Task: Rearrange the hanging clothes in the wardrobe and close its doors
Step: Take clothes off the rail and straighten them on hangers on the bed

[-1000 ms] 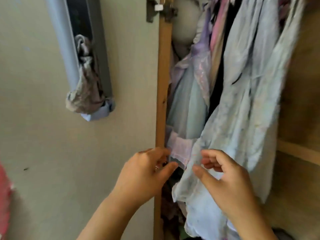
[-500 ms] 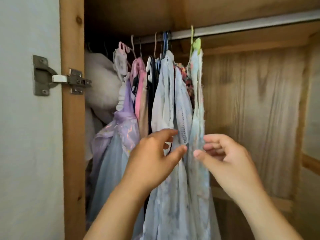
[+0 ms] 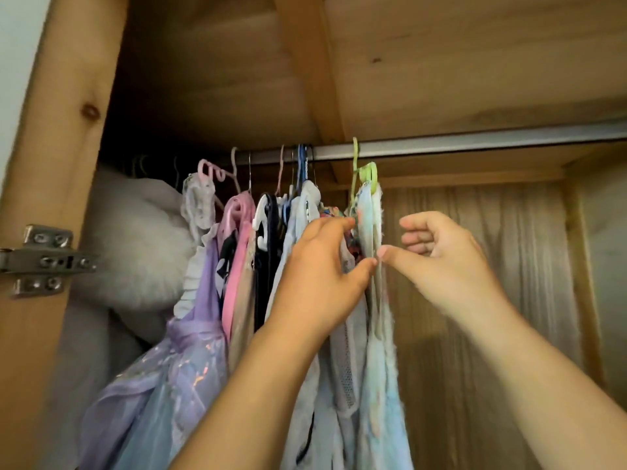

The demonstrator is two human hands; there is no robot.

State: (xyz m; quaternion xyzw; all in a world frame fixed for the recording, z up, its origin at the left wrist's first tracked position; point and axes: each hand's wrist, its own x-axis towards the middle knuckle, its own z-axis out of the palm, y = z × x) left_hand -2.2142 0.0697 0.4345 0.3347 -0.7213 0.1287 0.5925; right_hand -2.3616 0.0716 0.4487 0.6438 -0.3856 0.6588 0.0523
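Your hands have climbed from mid-garment to just under the rail (image 3: 475,145). Your left hand (image 3: 322,276) pinches the pale blue dress (image 3: 380,385) near its green hanger (image 3: 364,174), fingers curled round the fabric. Your right hand (image 3: 444,262), just beside it, curls loosely, thumb touching the same dress; whether it grips, you can't tell. Left of your hands hang the other clothes (image 3: 237,266), then the hinge (image 3: 44,259).

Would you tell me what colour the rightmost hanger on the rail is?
Light green: the rightmost plastic hanger, seen in the head view, hooked on the metal rail.
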